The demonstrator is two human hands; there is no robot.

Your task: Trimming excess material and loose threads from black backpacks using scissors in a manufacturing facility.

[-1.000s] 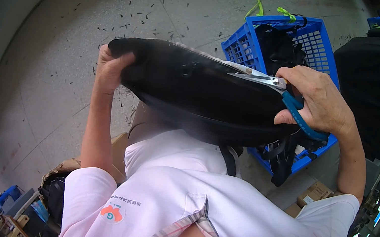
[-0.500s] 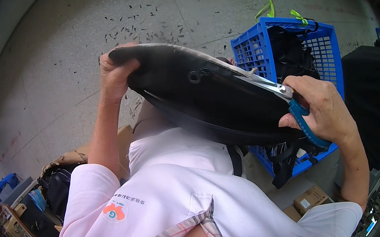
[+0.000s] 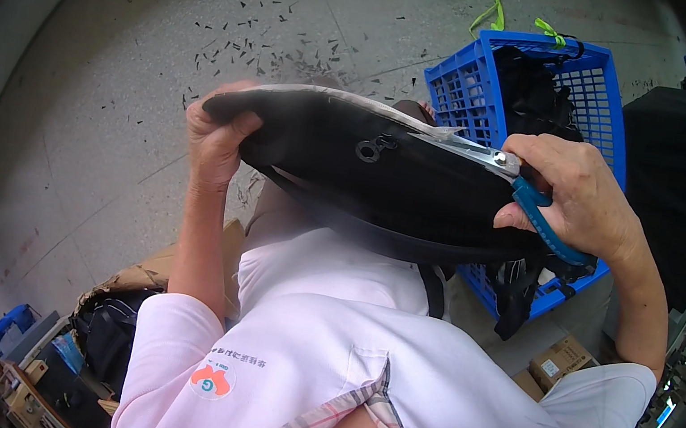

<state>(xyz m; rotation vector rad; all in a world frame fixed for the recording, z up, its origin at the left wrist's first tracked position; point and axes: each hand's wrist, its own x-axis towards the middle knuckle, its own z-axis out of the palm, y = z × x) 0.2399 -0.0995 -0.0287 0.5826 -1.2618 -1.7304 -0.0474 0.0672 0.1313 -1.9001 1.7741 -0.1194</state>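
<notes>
I hold a black bag (image 3: 386, 176) up in front of my chest, lying roughly level with its edge toward me. My left hand (image 3: 218, 139) grips the bag's left end. My right hand (image 3: 577, 199) holds blue-handled scissors (image 3: 511, 183) whose steel blades lie along the bag's upper right edge, next to a strip of grey trim. A round metal ring shows on the bag's face near the middle. Black straps hang from the bag's right underside.
A blue plastic crate (image 3: 472, 91) with black bags in it stands on the floor behind the bag. Small dark scraps litter the grey concrete floor (image 3: 209, 37). Cardboard boxes (image 3: 558, 363) sit lower right; another black bag (image 3: 109, 338) lies lower left.
The bag has shifted slightly right and down in view with both hands still on it. The scissors have stayed along its upper right edge.
</notes>
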